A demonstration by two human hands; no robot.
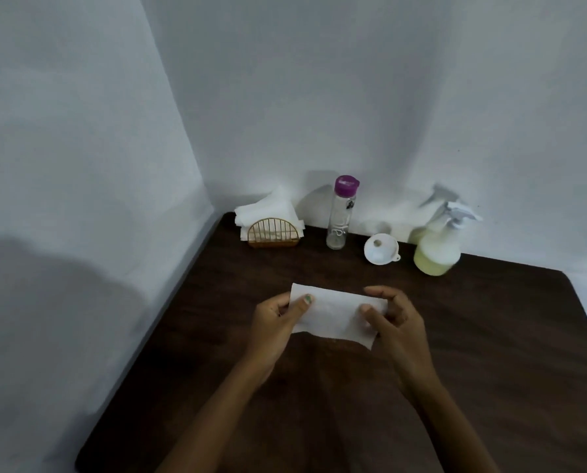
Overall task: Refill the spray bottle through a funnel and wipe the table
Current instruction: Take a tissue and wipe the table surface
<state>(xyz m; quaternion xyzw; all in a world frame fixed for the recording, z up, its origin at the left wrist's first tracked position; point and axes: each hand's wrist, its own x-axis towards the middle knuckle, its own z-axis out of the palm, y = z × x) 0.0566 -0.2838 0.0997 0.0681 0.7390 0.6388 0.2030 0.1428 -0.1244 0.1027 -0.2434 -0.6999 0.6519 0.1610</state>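
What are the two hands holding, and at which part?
A white paper napkin: the left hand pinches its left end and the right hand grips its right end, above the dark table.

white tissue (336,315), dark brown table (490,336), purple-capped bottle (341,213), pale yellow spray bottle (438,247)

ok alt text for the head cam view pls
Both hands, left hand and right hand, hold a white tissue over a dark table. Behind stand a tissue holder, clear bottle, funnel and spray bottle.
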